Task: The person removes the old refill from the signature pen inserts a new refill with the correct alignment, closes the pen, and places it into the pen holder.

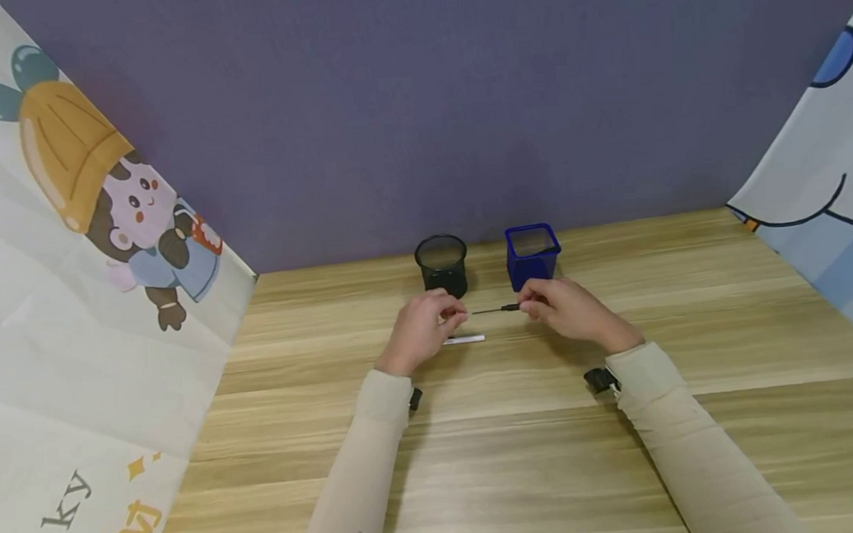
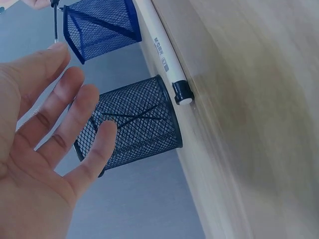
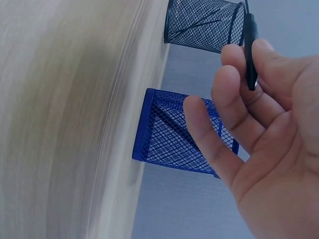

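My right hand [image 1: 567, 310] pinches a small screwdriver [image 3: 250, 52] by its black handle, between thumb and forefinger. Its thin shaft points left. At the shaft's tip is my left hand [image 1: 423, 324], fingers loosely bent and spread; whether the fingertips touch the tip I cannot tell. Behind the left hand stands a round black mesh pen holder [image 1: 444, 269]. A square blue mesh pen holder [image 1: 532, 263] stands behind the right hand, with a dark slim thing inside it. A white marker [image 1: 465, 340] with a black end lies on the table below the screwdriver, partly hidden by the left hand.
The wood-grain table [image 1: 515, 475] runs back to a grey-purple panel [image 1: 459, 99]. Cloths printed with cartoon figures hang at the left [image 1: 20, 295] and the right [image 1: 848, 245]. Both pen holders stand close to the back panel.
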A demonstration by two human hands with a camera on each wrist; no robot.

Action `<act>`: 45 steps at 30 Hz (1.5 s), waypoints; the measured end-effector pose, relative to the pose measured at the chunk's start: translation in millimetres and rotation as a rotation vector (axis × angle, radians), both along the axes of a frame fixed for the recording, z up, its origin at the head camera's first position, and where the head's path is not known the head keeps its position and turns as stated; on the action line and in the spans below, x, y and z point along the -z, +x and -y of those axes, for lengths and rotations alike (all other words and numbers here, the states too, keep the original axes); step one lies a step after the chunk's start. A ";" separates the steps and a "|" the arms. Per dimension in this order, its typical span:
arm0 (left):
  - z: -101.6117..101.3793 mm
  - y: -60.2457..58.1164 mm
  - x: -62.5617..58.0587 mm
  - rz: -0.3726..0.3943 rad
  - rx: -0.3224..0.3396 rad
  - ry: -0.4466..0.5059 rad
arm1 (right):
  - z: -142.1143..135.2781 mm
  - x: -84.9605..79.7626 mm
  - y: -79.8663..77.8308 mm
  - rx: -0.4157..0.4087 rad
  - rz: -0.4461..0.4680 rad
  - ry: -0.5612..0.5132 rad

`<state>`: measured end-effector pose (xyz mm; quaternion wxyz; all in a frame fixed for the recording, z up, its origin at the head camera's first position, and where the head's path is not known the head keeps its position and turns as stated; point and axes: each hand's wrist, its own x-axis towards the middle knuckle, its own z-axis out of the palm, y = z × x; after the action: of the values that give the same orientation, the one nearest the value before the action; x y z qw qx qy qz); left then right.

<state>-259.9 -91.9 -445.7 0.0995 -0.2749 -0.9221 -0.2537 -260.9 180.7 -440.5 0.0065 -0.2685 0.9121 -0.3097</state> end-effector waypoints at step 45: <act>15.1 -4.2 -2.5 -0.078 -0.005 0.049 | -7.6 -1.7 -0.2 0.034 0.036 0.033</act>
<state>-264.1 -107.0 -443.2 0.1429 -0.2795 -0.9117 -0.2650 -261.1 188.3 -438.7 0.0221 -0.2470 0.9213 -0.2995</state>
